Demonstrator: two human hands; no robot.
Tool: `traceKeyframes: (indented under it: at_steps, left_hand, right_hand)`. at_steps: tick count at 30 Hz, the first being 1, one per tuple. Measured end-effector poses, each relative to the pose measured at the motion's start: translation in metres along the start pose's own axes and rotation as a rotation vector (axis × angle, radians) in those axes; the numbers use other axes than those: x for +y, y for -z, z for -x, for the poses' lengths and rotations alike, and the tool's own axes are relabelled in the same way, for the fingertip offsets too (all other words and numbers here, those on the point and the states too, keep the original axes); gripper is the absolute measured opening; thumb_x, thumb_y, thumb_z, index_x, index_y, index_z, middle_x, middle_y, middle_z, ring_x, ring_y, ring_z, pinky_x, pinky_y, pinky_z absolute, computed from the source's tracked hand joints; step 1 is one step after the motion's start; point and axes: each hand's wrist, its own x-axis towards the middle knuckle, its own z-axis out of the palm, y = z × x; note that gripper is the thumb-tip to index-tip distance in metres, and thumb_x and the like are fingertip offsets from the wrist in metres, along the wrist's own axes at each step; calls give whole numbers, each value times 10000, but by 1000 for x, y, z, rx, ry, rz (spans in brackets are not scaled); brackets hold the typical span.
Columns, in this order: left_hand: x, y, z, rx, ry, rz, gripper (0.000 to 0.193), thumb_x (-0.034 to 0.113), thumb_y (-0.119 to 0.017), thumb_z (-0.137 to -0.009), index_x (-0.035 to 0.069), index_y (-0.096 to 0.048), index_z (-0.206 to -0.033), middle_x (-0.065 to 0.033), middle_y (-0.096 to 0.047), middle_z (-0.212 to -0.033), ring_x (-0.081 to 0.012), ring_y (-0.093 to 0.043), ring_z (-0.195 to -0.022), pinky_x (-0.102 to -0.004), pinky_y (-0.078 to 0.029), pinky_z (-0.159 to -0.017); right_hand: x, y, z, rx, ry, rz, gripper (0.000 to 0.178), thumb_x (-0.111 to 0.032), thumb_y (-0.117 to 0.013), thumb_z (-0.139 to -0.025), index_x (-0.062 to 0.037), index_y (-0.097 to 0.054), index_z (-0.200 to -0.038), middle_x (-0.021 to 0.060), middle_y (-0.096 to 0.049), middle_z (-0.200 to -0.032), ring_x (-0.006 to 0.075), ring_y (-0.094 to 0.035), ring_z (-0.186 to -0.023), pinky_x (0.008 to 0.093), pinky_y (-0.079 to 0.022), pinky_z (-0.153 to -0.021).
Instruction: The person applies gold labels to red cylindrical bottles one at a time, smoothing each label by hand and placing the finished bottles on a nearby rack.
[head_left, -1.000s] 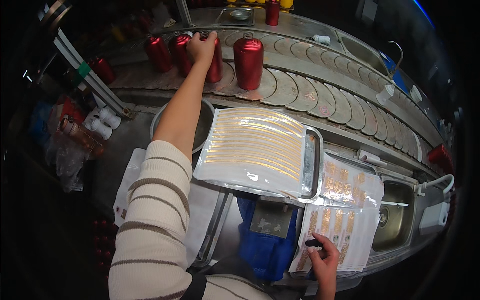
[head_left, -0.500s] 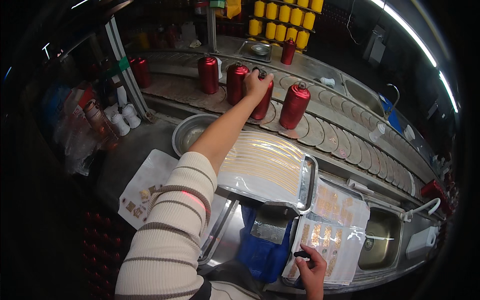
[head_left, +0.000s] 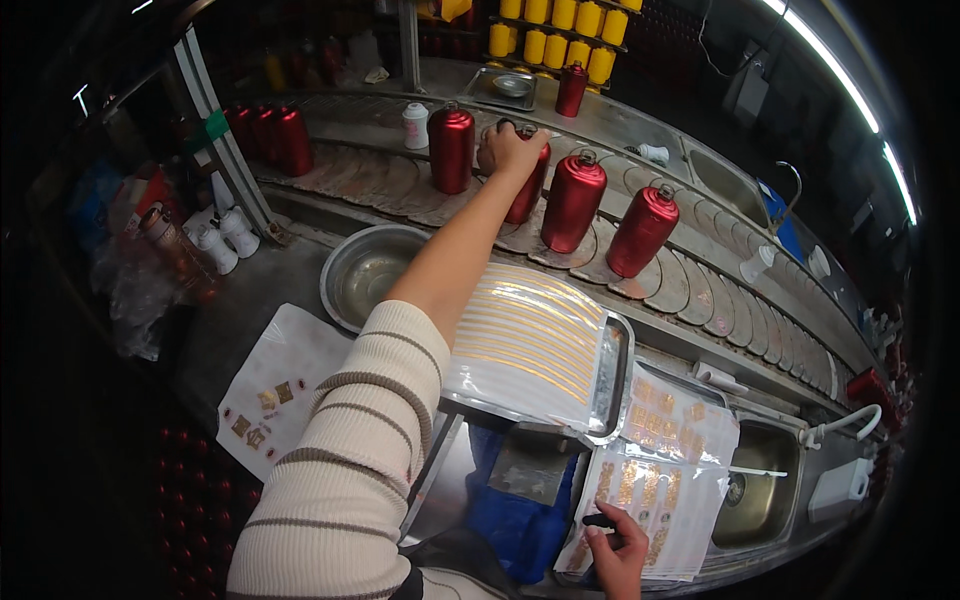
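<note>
My left hand (head_left: pixel 510 152) reaches across to a row of red metallic bottles and closes round the top of one red bottle (head_left: pixel 527 195), hiding most of its neck. A black cover shows at a fingertip. Another red bottle (head_left: pixel 452 150) stands left of it, and two more, a near red bottle (head_left: pixel 574 205) and a tilted-looking red bottle (head_left: pixel 643 232), stand to the right. Low at the right, my right hand (head_left: pixel 618 550) has its fingers curled together with something small and black at the tips, over sheets of gold decals (head_left: pixel 645 480). Whether the black is a finger cover I cannot tell.
The bottles ride a conveyor of overlapping plates (head_left: pixel 700 297). In front lie a tray (head_left: pixel 620 375) with gold-striped sheets, a metal bowl (head_left: pixel 345 285), a white decal sheet (head_left: pixel 300 345), a blue cloth (head_left: pixel 510 515) and a sink (head_left: pixel 765 490). Yellow containers (head_left: pixel 535 50) stand behind.
The red bottles on the conveyor have shifted to the right. My left hand has left one bottle and is now on the one to its left. My right hand stays nearly in place.
</note>
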Motion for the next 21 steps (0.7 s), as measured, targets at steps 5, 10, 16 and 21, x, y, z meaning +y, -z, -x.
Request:
traceKeyframes:
  at_steps: [5, 10, 16, 21]
  left_hand:
    - [6, -33, 18, -71, -6, 224, 492, 514, -735, -761, 35, -626, -794, -200, -685, -798, -428, -657, -806, -505, -496, -722]
    - [34, -48, 40, -97, -25, 209, 506, 509, -710, -777, 17, -631, -864, -235, -678, -876, -446, -645, -879, -507, -497, -770]
    - [52, -38, 31, 57, -400, 93, 679, 543, -763, -743, -38, -627, -1067, -251, -603, -1213, -404, -531, -1213, -500, -427, -1007]
    - [-8, -37, -28, -38, 39, 31, 668, 522, -806, -704, 8, -650, -1102, -211, -630, -1238, -385, -591, -1165, -475, -444, -999]
  right_hand:
    - [16, -2, -7, 23, 21, 13, 411, -22, -678, -912, 2, -607, -1316, 77, -696, -956, 69, -600, -628, 208, -466, -543]
    - [1, -2, -12, 27, -33, -93, 396, 11, -694, -854, 20, -650, -1247, 74, -697, -995, 53, -617, -727, 180, -494, -647]
    - [-2, 7, -8, 81, -45, -37, 399, 22, -691, -843, 7, -659, -1241, 67, -691, -993, 45, -601, -728, 175, -483, -636]
    - [11, 5, -10, -9, -79, -95, 404, -13, -663, -915, 4, -605, -1314, 74, -685, -924, 75, -597, -626, 212, -470, -541]
